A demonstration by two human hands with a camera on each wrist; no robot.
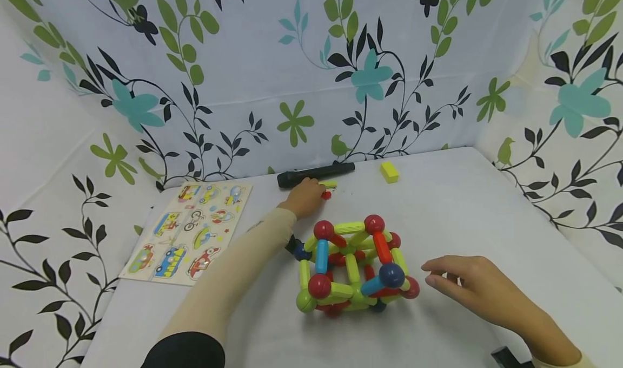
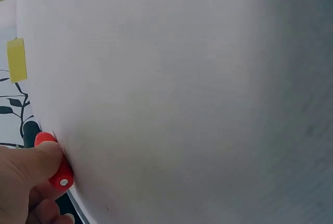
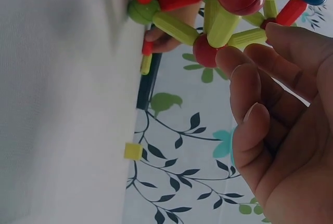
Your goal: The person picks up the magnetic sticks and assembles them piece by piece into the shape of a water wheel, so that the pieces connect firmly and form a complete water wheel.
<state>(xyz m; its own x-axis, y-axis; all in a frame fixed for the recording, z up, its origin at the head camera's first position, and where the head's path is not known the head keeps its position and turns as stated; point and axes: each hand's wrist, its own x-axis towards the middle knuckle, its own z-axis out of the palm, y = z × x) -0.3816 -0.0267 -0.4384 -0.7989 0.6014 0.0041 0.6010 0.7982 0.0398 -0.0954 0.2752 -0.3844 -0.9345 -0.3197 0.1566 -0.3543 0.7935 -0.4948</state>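
Observation:
A frame built of magnetic sticks and balls in red, lime green and blue [image 1: 351, 269] stands on the white table in the head view. Beyond it, my left hand [image 1: 304, 197] reaches to the back of the table. Its thumb and fingers pinch a red magnetic stick [image 2: 64, 174], whose end shows a pale round spot in the left wrist view. A lime-green stick [image 1: 329, 184] lies just past those fingers. To the right of the frame, my right hand [image 1: 472, 289] hovers with relaxed, slightly bent fingers and holds nothing. In the right wrist view its fingertips overlap the frame's lower balls.
A black microphone-shaped object [image 1: 316, 174] lies along the back edge, near my left hand. Right of it is a yellow block [image 1: 389, 172]. A wooden picture puzzle board [image 1: 229, 199] with vehicle pieces rests at the left. Patterned cloth [image 1: 219, 113] hangs behind the table.

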